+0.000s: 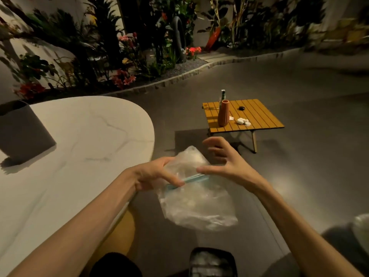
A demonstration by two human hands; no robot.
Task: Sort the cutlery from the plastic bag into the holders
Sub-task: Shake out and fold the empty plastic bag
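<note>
A clear plastic zip bag (197,204) with a blue seal strip hangs in the air in front of me, past the edge of the white marble table (75,148). My left hand (155,174) grips the bag at its seal strip, fingers curled round the plastic. My right hand (223,158) hovers at the bag's right top corner with fingers spread and loosely bent; its thumb touches the seal. The bag's contents are blurred and I cannot make out any cutlery. No holders are plainly visible.
A low wooden slatted table (259,120) stands ahead on the grey floor with an orange ribbed vase (223,113), a bottle (222,95) and white crumpled bits (242,121). A dark box (22,134) sits on the marble table. A black container (212,262) is below.
</note>
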